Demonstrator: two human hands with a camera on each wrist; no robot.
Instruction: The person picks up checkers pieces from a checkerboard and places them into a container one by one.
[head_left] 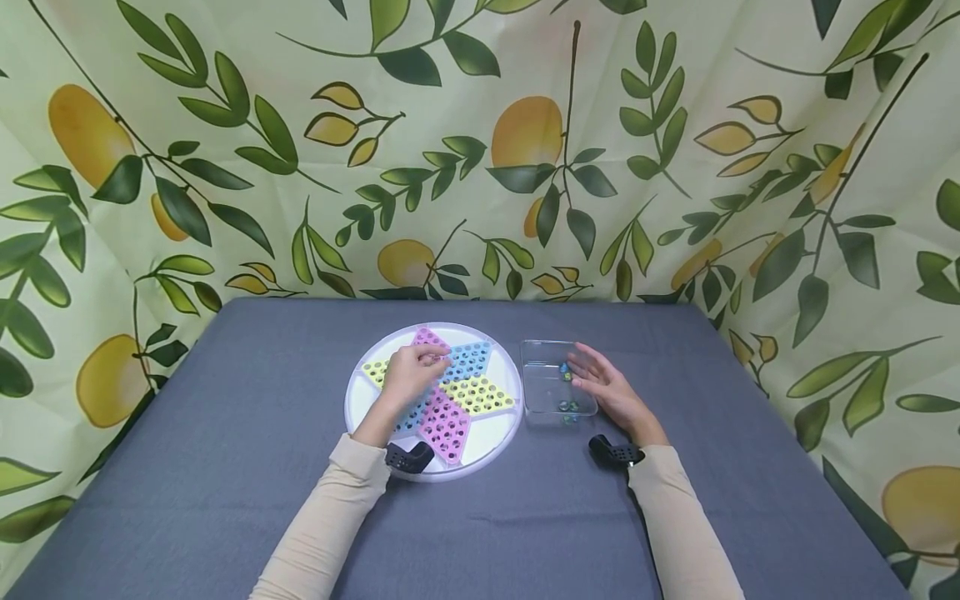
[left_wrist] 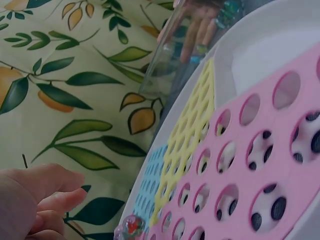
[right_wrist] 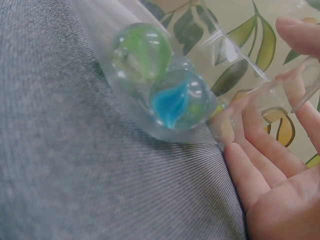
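A round white Chinese checkers board (head_left: 483, 446) bears a star of pink, yellow and blue perforated points. My left hand (head_left: 411, 375) hovers over its far part, fingers loosely bent, near the far pink point (head_left: 427, 336). Between the fingers (left_wrist: 60, 200) no marble shows in the left wrist view. Clear marbles with a red core (left_wrist: 132, 226) sit at the board's far end. My right hand (head_left: 611, 390) is at the right wall of a clear plastic box (head_left: 536, 387), its fingers extended along that side. Inside lie several glass marbles (head_left: 567, 407), among them a blue-cored one (right_wrist: 172, 102).
A dark grey cloth (head_left: 225, 467) covers the table under the board and box. Behind and at both sides hangs a leaf-and-fruit patterned curtain (head_left: 450, 167). Each wrist wears a black camera mount (head_left: 615, 452). The box stands close beside the board's right edge.
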